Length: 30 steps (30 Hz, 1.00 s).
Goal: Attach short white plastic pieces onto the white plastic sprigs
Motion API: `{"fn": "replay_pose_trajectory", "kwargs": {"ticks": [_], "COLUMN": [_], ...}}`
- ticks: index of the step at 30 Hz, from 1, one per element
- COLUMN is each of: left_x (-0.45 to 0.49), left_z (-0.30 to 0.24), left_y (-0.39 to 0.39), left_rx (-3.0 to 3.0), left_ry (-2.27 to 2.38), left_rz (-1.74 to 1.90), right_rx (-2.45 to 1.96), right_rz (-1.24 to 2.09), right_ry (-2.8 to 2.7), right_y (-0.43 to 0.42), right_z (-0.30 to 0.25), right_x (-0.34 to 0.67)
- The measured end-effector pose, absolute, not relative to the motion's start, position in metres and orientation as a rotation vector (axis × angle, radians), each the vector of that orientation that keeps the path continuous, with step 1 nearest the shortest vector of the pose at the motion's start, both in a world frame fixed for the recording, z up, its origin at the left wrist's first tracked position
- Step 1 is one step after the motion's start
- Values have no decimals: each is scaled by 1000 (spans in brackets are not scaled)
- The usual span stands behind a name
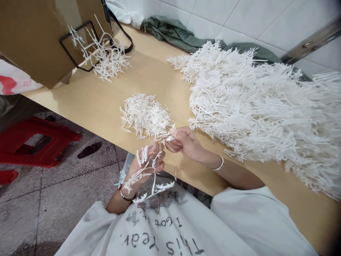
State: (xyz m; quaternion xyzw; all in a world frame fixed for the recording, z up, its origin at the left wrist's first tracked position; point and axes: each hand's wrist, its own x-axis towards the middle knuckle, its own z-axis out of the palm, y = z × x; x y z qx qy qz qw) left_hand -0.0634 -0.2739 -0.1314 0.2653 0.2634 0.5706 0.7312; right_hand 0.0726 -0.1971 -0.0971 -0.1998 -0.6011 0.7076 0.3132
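Observation:
My left hand is closed around a white plastic branched frame with small sticks still on it, held just off the table's near edge. My right hand pinches a few small white plastic pieces at its fingertips, right beside the left hand. Just beyond both hands lies a small heap of loose white sticks on the tan table. A very large pile of white branched frames covers the table's right side.
A cardboard box stands at the far left, with bare stripped frames and a black strap beside it. Green cloth lies against the tiled wall. A red stool and a dark shoe are on the floor.

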Motion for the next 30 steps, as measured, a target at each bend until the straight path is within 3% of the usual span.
{"fn": "replay_pose_trajectory", "kwargs": {"ticks": [6, 13, 19, 24, 30], "left_x": [-68, -69, -69, -62, -58], "left_z": [-140, -148, -151, -154, -149], "left_y": [-263, -257, -259, -263, -266], "left_rx": [501, 510, 550, 708, 901], "left_ry": [848, 896, 931, 1005, 1203], "left_rz": [1515, 1590, 1612, 1664, 1662], "right_rx": [-756, -1017, -912, -507, -540], "right_rz": [1117, 492, 327, 373, 522], "right_ry": [-2236, -2459, -2259, -2328, -2509], "right_y": [-175, -172, -180, -198, -208], "right_z": [-105, -112, -114, -111, -104], "right_x": [74, 74, 72, 68, 69]}}
